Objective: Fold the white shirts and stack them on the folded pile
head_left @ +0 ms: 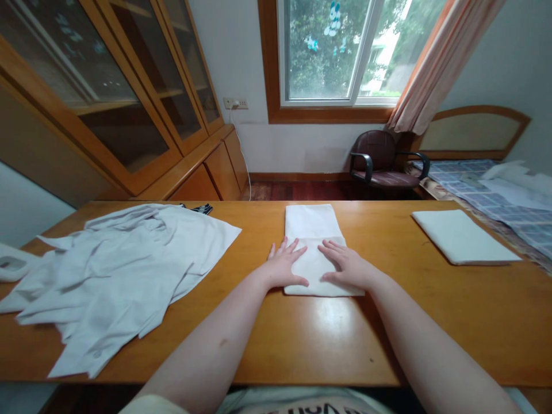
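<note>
A folded white cloth [311, 221] lies on the wooden table in front of me, long and narrow, with its near part doubled over the far part. My left hand [285, 265] rests on the left edge of the doubled part, fingers spread. On the right side of the same cloth lies my right hand [347, 264], its fingers also apart and flat. Neither hand grips anything. Between the two hands a strip of the white fabric shows; the cloth's right edge is partly hidden under my right hand.
Crumpled white shirts [129, 259] cover the table's left side, a dark striped item [202, 209] behind them. At the right lies a neatly folded white stack [466, 236]. The wooden table [241, 345] ends before a chair [383, 161], a bed [483, 178] and a glass-door cabinet [172, 115].
</note>
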`<state>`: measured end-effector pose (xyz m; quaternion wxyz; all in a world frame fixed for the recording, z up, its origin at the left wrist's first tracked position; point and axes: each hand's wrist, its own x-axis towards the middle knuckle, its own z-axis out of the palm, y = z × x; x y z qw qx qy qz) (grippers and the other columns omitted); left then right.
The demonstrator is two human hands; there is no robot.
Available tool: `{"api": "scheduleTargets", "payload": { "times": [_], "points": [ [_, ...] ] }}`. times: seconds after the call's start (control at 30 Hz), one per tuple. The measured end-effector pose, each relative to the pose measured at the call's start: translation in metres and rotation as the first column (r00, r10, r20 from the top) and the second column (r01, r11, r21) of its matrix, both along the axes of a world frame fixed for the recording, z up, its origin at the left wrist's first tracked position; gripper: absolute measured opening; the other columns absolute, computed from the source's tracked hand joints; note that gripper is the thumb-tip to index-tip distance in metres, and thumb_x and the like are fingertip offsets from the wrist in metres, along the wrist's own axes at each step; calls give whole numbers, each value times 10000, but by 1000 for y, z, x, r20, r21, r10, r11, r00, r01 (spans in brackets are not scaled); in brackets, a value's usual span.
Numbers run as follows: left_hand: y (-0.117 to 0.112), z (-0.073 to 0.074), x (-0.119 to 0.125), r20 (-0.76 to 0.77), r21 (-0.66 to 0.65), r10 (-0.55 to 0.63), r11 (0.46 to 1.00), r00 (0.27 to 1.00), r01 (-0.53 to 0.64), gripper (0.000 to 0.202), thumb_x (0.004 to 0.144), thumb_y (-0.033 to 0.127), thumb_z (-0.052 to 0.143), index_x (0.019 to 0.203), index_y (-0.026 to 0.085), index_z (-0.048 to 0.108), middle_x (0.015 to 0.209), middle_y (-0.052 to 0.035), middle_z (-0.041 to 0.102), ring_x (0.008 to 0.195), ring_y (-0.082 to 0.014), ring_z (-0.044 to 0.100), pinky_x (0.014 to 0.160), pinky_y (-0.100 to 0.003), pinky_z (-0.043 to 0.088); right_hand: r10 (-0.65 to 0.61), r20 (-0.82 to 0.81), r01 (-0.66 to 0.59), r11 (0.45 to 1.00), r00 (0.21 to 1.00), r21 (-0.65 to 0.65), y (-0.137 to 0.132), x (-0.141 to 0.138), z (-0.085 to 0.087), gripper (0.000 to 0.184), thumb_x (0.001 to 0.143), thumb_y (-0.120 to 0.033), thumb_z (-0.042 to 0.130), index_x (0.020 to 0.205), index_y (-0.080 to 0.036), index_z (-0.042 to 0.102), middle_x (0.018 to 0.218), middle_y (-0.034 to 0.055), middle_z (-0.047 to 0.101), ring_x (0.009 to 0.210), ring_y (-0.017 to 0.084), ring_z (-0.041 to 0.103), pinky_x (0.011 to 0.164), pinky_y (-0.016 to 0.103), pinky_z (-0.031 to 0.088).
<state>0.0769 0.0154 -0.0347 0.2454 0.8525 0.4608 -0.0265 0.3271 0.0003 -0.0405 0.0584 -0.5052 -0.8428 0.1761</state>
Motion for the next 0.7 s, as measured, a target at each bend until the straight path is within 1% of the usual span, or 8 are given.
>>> {"api": "scheduleTargets", "payload": {
  "times": [0.07, 0.17, 0.27, 0.37, 0.47, 0.57, 0.63, 0.7],
  "points": [
    [-2, -1, -1, 9, 25, 6, 1000, 1000, -7, 1002, 609, 746, 567, 1446, 359, 175, 1547, -10, -5, 1387, -330, -120, 1069, -611, -34, -113, 0, 113, 991, 994, 65, 3, 3, -3, 729, 825, -597, 450, 1417, -183, 347, 1492, 122, 257, 1381, 269, 197, 1104, 452, 200],
    [-4, -1, -2, 42, 70, 23, 997, 999, -26, 795, 750, 704, 445, 1435, 369, 218, 1546, 9, 55, 1401, -300, -69, 1083, -589, -17, -242, 34, 238, 968, 970, 77, 9, 5, -11, 721, 859, -561, 411, 1433, -138, 300, 1507, 135, 191, 1391, 309, 121, 1095, 506, 196],
    [-3, 0, -5, 96, 93, 75, 992, 993, -84, 580, 891, 578, 264, 1426, 355, 256, 1531, 22, 153, 1412, -246, 34, 1099, -567, 35, -246, 15, 245, 968, 969, 45, 12, 6, -19, 694, 889, -505, 379, 1452, -123, 241, 1517, 131, 139, 1394, 301, 80, 1101, 491, 200],
    [4, 0, -11, 193, 108, 143, 980, 971, -166, 489, 929, 435, 248, 1386, 306, 365, 1488, 5, 295, 1386, -199, 205, 1116, -506, 122, -239, -31, 241, 970, 970, 43, 12, 8, -20, 673, 890, -486, 387, 1448, -132, 255, 1511, 133, 169, 1395, 276, 102, 1109, 469, 199],
    [12, -1, -20, 266, 169, 200, 953, 943, -250, 421, 898, 268, 313, 1259, 275, 531, 1377, -3, 479, 1309, -176, 373, 1114, -447, 191, -237, -110, 244, 969, 965, 48, 13, 12, -17, 620, 883, -474, 413, 1413, -159, 344, 1490, 110, 266, 1380, 242, 206, 1111, 426, 224],
    [15, -1, -27, 243, 250, 208, 930, 947, -269, 427, 839, 153, 355, 1162, 288, 601, 1285, 21, 569, 1276, -170, 419, 1115, -446, 180, -292, -226, 317, 945, 929, 82, 16, 16, -12, 445, 891, -394, 416, 1274, -196, 531, 1390, 74, 456, 1272, 199, 424, 1062, 364, 327],
    [14, 1, -30, 206, 272, 179, 934, 962, -232, 417, 835, 178, 389, 1179, 305, 588, 1298, 31, 558, 1295, -183, 392, 1118, -464, 153, -348, -272, 388, 915, 897, 110, 19, 19, -10, 359, 876, -345, 442, 1156, -204, 618, 1288, 64, 561, 1174, 191, 523, 1013, 348, 385],
    [11, 3, -30, 169, 269, 151, 944, 974, -193, 416, 843, 255, 424, 1237, 314, 543, 1345, 27, 513, 1319, -207, 353, 1120, -487, 126, -384, -279, 428, 896, 880, 118, 21, 21, -11, 324, 862, -315, 458, 1102, -211, 649, 1219, 57, 612, 1129, 193, 556, 992, 355, 404]
  ]
}}
